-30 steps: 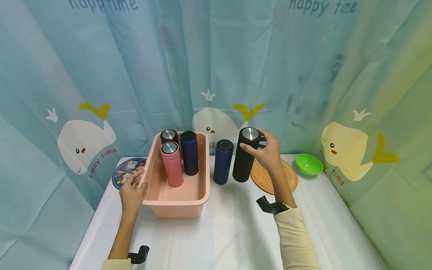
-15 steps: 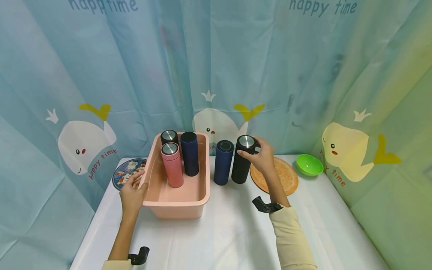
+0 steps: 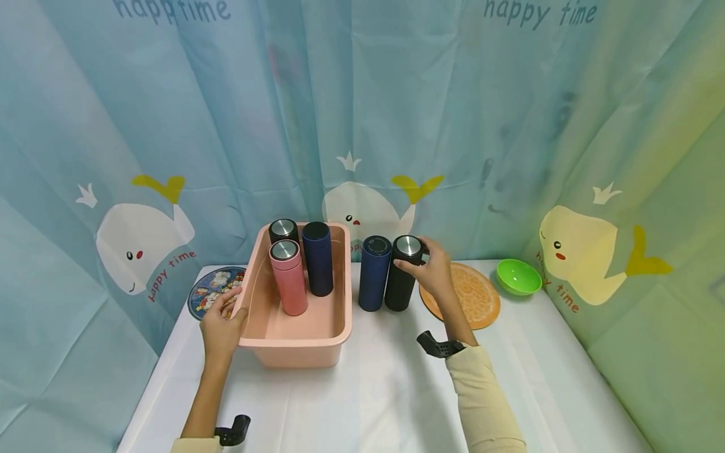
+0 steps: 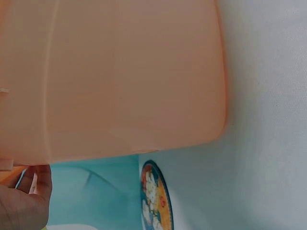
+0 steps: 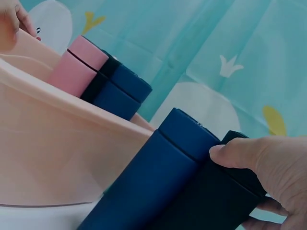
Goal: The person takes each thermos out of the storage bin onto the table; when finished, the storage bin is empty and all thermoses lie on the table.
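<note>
My right hand [image 3: 435,269] grips a black thermos bottle [image 3: 401,283] near its silver-topped lid, thumb in front and fingers behind. The bottle stands upright on the table, close beside a dark blue thermos bottle [image 3: 374,277]. To the left is a pink plastic basin [image 3: 300,353]; my left hand [image 3: 221,327] holds its left rim, thumb at the edge and fingers under it. Inside the basin stand a pink thermos bottle [image 3: 291,283], another blue bottle [image 3: 318,264] and a black bottle [image 3: 283,228], partly hidden behind the pink one. The left wrist view mostly shows the basin's outer wall [image 4: 134,81].
An orange round mat [image 3: 472,299] lies right of the bottles, with a green bowl [image 3: 518,277] beyond it. A patterned round mat [image 3: 212,286] lies partly behind my left hand. A printed curtain [image 3: 396,113] rises behind the white table [image 3: 374,390].
My right hand has lowered the black bottle and brought it left, next to the blue one on the table. My left hand stays on the basin's rim.
</note>
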